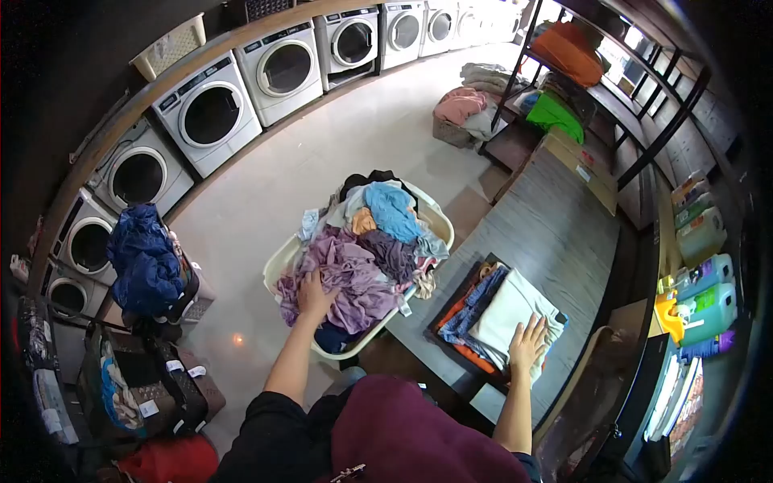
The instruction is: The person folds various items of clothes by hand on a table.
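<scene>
My left hand (315,296) rests on a crumpled purple cloth (346,270) at the near left of a heaped laundry basket (439,221); its fingers look spread. Blue, orange, dark and white clothes lie in the same heap, with a light blue garment (391,209) near the top. My right hand (527,344) lies flat, fingers apart, on a folded white garment (506,310). That garment tops a small stack on the grey table (555,217), over a folded blue patterned cloth (475,310) and an orange one.
Front-loading machines (211,114) line the far wall. To the left stand a basket with dark blue clothes (145,249) and a dark basket (133,374). Detergent bottles (713,306) stand at right. A shelf rack (644,121) and another full basket (455,133) are at the back.
</scene>
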### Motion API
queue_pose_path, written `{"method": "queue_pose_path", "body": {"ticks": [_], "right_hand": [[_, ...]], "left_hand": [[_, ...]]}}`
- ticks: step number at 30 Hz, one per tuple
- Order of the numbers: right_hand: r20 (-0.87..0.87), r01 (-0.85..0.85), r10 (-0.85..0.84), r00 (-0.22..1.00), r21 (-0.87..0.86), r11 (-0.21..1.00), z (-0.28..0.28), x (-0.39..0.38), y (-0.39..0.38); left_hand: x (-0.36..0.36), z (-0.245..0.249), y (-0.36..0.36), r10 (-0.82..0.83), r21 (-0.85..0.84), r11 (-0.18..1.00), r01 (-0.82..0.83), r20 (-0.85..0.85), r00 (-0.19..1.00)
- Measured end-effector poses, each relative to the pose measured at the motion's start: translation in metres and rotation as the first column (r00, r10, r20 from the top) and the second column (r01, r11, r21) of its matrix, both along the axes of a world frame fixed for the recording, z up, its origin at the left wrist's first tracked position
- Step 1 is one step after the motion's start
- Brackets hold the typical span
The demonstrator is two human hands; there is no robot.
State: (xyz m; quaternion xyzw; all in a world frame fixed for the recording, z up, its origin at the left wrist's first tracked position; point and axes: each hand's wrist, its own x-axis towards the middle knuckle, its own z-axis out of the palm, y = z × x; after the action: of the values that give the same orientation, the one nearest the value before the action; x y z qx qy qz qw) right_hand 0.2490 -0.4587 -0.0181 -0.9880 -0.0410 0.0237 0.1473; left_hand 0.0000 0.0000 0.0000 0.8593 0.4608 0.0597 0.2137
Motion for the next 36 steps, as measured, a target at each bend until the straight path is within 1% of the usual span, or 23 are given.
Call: {"method": "queue_pose_path", "body": {"ticks": [2, 3, 5, 6, 7, 8, 10, 11, 12, 13, 14, 15, 17, 18, 21, 23, 25, 27, 28, 29, 31, 33, 36], "right_hand": [[-0.089, 0.039, -0.039, 0.995, 0.001, 0.999, -0.018, -0.002, 0.012], [-0.042, 0.064, -0.072, 0.997, -0.163, 0.985, 0.050, 0.014, -0.033], [-0.059, 0.100, -0.111, 0.992, -0.165, 0.981, 0.036, -0.004, 0.008], [0.072, 0.051, -0.042, 0.996, -0.125, 0.991, 0.034, -0.012, 0.027], [0.210, -0.003, 0.026, 0.977, -0.111, 0.994, 0.037, -0.023, 0.041], [0.353, -0.173, 0.133, 0.926, 0.082, 0.982, 0.053, -0.046, 0.067], [0.290, -0.446, 0.338, 0.895, 0.585, 0.678, 0.098, -0.099, 0.136], [0.279, -0.532, 0.469, 0.838, 0.611, 0.587, 0.125, -0.123, 0.166], [0.133, -0.450, 0.520, 0.844, 0.704, 0.549, 0.102, -0.134, 0.173], [0.170, -0.535, 0.568, 0.805, 0.621, 0.572, 0.104, -0.133, 0.178], [0.207, -0.615, 0.614, 0.761, 0.532, 0.583, 0.106, -0.133, 0.183], [0.095, -0.320, 0.413, 0.906, 0.790, 0.522, 0.133, -0.141, 0.201], [0.198, -0.344, 0.336, 0.921, 0.819, 0.459, 0.162, -0.138, 0.202], [0.156, -0.317, 0.324, 0.933, 0.781, 0.538, 0.170, -0.133, 0.199], [0.133, -0.240, 0.205, 0.970, 0.675, 0.698, 0.187, -0.116, 0.181], [0.259, -0.227, 0.076, 0.963, 0.624, 0.748, 0.202, -0.107, 0.180], [0.337, -0.178, -0.068, 0.939, 0.645, 0.743, 0.215, -0.091, 0.168], [0.491, -0.270, -0.152, 0.858, 0.682, 0.680, 0.226, -0.074, 0.152], [0.662, -0.354, -0.156, 0.733, 0.568, 0.743, 0.239, -0.066, 0.146], [0.642, -0.339, -0.218, 0.736, 0.627, 0.701, 0.252, -0.068, 0.139], [0.518, -0.290, -0.395, 0.759, 0.812, 0.507, 0.267, -0.072, 0.135], [0.612, -0.323, -0.333, 0.717, 0.715, 0.620, 0.256, -0.071, 0.116], [0.635, -0.244, -0.262, 0.727, 0.595, 0.766, 0.213, -0.077, 0.088]], "left_hand": [[-0.013, 0.003, 0.028, -0.068, 0.024, 0.998, 0.066, 0.087, 0.994], [0.005, -0.022, -0.023, -0.054, -0.150, 0.984, 0.096, 0.263, 0.963], [0.002, 0.025, -0.007, -0.084, -0.128, 0.980, 0.153, 0.428, 0.900], [0.010, 0.034, -0.010, -0.052, -0.196, 0.957, 0.214, 0.609, 0.792], [0.013, 0.079, -0.031, -0.072, -0.228, 0.943, 0.243, 0.572, 0.817], [0.023, 0.083, -0.043, -0.070, -0.338, 0.873, 0.351, 0.626, 0.777], [0.034, 0.111, -0.075, -0.241, -0.160, 0.814, 0.559, 0.782, 0.575], [0.038, 0.119, -0.088, -0.312, -0.110, 0.775, 0.622, 0.790, 0.527], [0.041, 0.135, -0.097, -0.344, -0.166, 0.678, 0.716, 0.790, 0.508], [0.046, 0.143, -0.104, -0.429, 0.011, 0.655, 0.755, 0.828, 0.360], [0.045, 0.152, -0.105, -0.495, 0.103, 0.672, 0.733, 0.799, 0.341], [0.045, 0.162, -0.102, -0.558, 0.196, 0.679, 0.707, 0.764, 0.324], [0.051, 0.153, -0.091, -0.427, 0.091, 0.687, 0.721, 0.854, 0.298], [0.053, 0.147, -0.085, -0.354, 0.031, 0.682, 0.731, 0.888, 0.293], [0.046, 0.125, -0.047, -0.355, -0.424, 0.353, 0.834, 0.764, 0.539], [0.041, 0.123, -0.023, -0.441, -0.250, 0.546, 0.800, 0.726, 0.528], [0.037, 0.139, 0.011, -0.505, -0.216, 0.658, 0.721, 0.583, 0.636], [0.036, 0.145, 0.045, -0.333, -0.227, 0.725, 0.650, 0.711, 0.620], [0.034, 0.152, 0.060, -0.295, -0.139, 0.807, 0.574, 0.748, 0.595], [0.030, 0.160, 0.073, -0.262, -0.059, 0.873, 0.483, 0.780, 0.568], [0.020, 0.170, 0.093, -0.089, -0.124, 0.932, 0.341, 0.834, 0.545], [0.014, 0.172, 0.103, 0.148, -0.367, 0.848, 0.383, 0.856, 0.495], [-0.001, 0.129, 0.116, -0.043, -0.235, 0.882, 0.408, 0.823, 0.567]]}}
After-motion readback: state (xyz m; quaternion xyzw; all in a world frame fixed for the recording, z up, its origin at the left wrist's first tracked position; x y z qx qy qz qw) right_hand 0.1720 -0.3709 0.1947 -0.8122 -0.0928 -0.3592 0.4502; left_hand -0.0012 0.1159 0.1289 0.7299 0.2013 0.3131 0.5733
